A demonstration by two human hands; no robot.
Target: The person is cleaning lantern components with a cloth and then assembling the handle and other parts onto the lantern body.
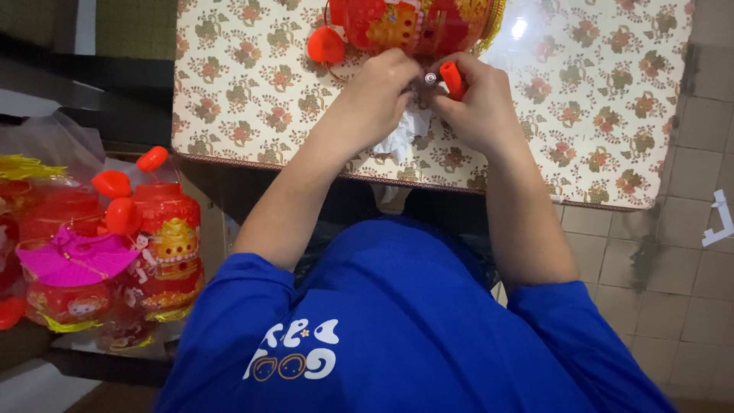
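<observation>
My right hand (480, 105) grips a small red plastic tube (453, 79), the handle of a toy lantern, over the flowered tabletop (245, 92). My left hand (382, 88) pinches a tiny silver round piece (430, 78) at the end of that tube. A crumpled white wrapper (399, 136) lies just under both hands. Right beyond my fingers lies a red and gold lantern (413, 27) on its side, with a red cap (326, 44) at its left end.
To the left, below the table, several red lanterns in clear bags (157, 237) stand together with a pink paper fan (73, 256). Tiled floor (688, 252) lies to the right. My blue shirt (397, 329) fills the bottom.
</observation>
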